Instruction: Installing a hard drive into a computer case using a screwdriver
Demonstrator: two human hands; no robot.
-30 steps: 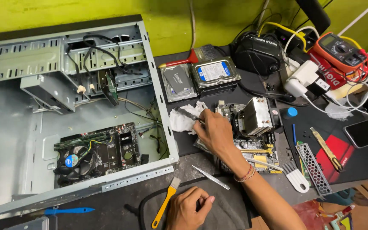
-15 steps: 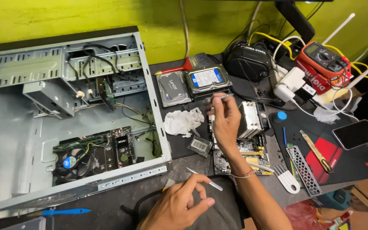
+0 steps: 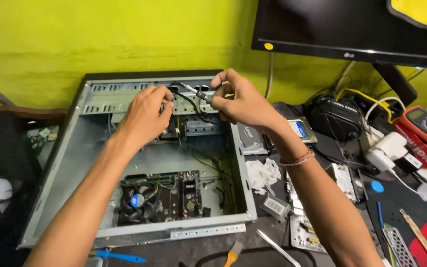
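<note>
Right above the open computer case (image 3: 65, 163), both hands work at its far drive bays. The right hand (image 3: 243, 101) pinches a small screwdriver (image 3: 196, 92), its tip aimed at the bay rail. The left hand (image 3: 144, 116) is curled around black cables (image 3: 189, 106) beside that rail. Inside the case, near its front edge, sits a motherboard (image 3: 174, 198).

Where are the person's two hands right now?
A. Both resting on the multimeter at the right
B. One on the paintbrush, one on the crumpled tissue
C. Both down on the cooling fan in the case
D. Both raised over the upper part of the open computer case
D: the left hand and right hand are up at the drive-bay end of the open computer case, the right hand pinching a small metal-tipped tool.
</note>
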